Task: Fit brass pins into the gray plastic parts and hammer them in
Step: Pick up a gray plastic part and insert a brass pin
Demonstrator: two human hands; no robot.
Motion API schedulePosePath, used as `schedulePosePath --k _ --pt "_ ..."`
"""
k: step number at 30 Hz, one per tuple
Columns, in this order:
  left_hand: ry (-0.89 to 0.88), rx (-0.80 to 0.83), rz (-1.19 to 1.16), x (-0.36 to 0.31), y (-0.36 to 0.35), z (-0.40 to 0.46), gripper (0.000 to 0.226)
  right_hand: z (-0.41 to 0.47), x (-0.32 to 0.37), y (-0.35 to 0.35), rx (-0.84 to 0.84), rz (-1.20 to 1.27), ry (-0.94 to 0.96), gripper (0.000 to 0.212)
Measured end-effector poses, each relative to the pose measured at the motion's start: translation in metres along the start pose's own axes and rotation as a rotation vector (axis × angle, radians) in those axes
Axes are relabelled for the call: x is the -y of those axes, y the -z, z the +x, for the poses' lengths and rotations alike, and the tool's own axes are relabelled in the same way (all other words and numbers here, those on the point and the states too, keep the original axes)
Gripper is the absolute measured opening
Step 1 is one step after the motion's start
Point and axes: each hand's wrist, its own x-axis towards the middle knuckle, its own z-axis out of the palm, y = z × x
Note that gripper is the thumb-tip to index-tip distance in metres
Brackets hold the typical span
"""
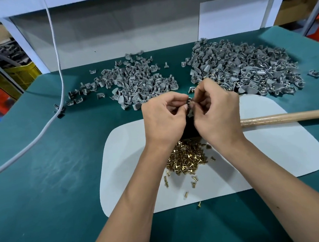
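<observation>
Above the white mat [131, 161], both hands are brought together: the left hand [164, 118] and the right hand [217, 112] each pinch one small gray plastic part [189, 101] between fingertips, over the far edge of the mat. A pin is probably being seated in it, though the part is too hidden to be sure. The loose brass pins [188, 158] lie heaped on the mat under the wrists, and the hammer handle [288, 117] rests across the mat's right side. Two piles of gray parts sit beyond the mat, a thinner left pile [132, 81] and a fuller right pile [246, 68]. To do this well, hold the part steady, start the pin straight in its hole, and seat it squarely before hammering.
</observation>
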Motion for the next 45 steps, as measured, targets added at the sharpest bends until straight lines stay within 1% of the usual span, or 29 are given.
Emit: schedulePosePath --k 4,9,12,18,22,25,29,34,36,41,45 --pt "0.012 0.082 -0.011 0.003 0.005 0.002 0.028 0.001 -0.004 0.003 0.025 0.029 0.002 0.017" --pt "0.036 0.083 -0.066 0.005 0.011 0.003 0.029 0.002 -0.006 0.006 0.090 0.079 0.023 0.022" --pt "0.032 0.113 -0.107 0.004 0.013 0.004 0.027 0.003 -0.008 0.009 0.087 0.077 0.035 0.021" --pt "0.022 0.158 -0.152 0.007 0.017 0.007 0.028 0.006 -0.012 0.013 0.081 -0.013 0.162 0.009" --pt "0.056 0.169 -0.236 0.008 0.018 0.007 0.017 0.007 -0.012 0.013 0.081 -0.018 0.186 0.007" --pt "0.083 0.184 -0.309 0.008 0.020 0.008 0.016 0.006 -0.012 0.010 0.092 -0.013 0.161 0.006" --pt "0.062 0.219 -0.346 0.009 0.024 0.010 0.032 0.007 -0.011 0.009 0.112 0.059 0.093 0.005" --pt "0.089 0.231 -0.420 0.010 0.029 0.011 0.035 0.006 -0.009 0.008 0.138 0.130 0.020 0.007" --pt "0.102 0.228 -0.432 0.011 0.031 0.012 0.033 0.007 -0.009 0.010 0.154 0.120 0.044 0.007" --pt "0.134 0.256 -0.483 0.011 0.033 0.013 0.033 0.007 -0.008 0.014 0.145 0.046 0.200 0.005" --pt "0.151 0.285 -0.492 0.011 0.035 0.013 0.039 0.006 -0.009 0.014 0.138 -0.003 0.235 0.004"
